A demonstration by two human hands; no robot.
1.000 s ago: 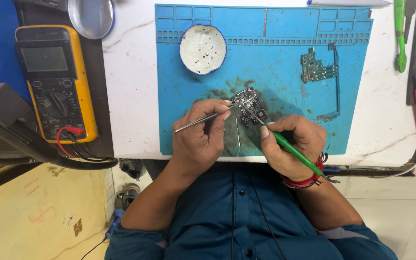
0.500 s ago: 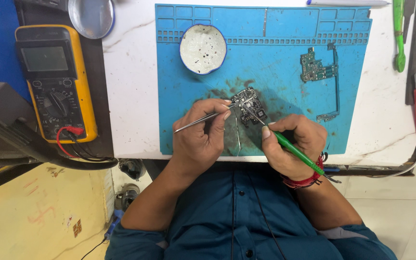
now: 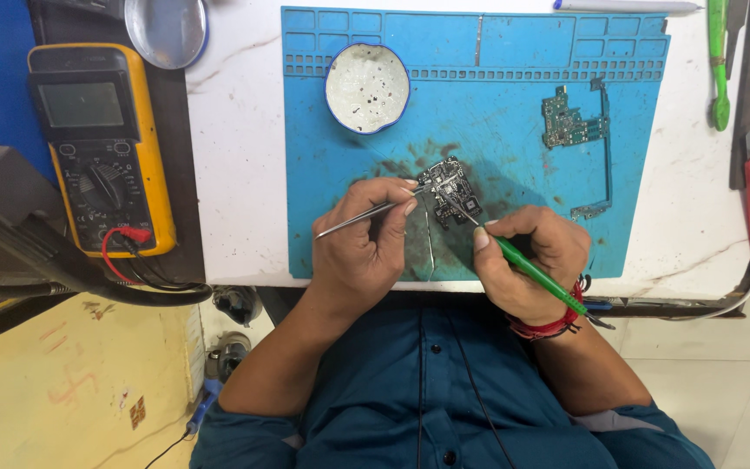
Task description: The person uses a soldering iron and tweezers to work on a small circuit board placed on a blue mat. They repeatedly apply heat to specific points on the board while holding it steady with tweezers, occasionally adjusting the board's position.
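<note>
Nothing has shifted: our left hand (image 3: 366,247) still pinches tweezers (image 3: 366,214), our right hand (image 3: 527,260) grips the green tool (image 3: 536,276), small circuit board (image 3: 451,191) just above both, mid-frame.

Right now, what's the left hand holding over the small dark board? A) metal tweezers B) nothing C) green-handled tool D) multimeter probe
A: the left hand pinches slim metal tweezers whose tips reach the small dark circuit board on the blue work mat, while the green-handled tool is in the right hand.
</note>
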